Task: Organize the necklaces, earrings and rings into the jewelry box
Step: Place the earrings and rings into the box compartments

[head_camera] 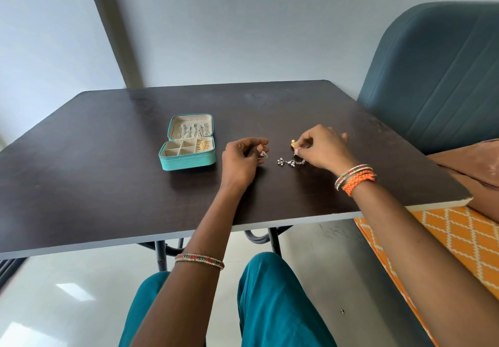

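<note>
Two hands work beside the open jewelry box (189, 157) (far left): right hand (322, 149) pinches a gold earring (293, 143), left hand (241, 157) grips a silver piece (262, 154); a loose pinch could drop either.

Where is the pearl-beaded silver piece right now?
Head view: the pearl-beaded silver piece lies on the dark table, right of centre, between both hands, just below the right hand's fingertips.

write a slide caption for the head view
Left hand holds a silver earring, right hand pinches a gold one, beside the open jewelry box.
</note>
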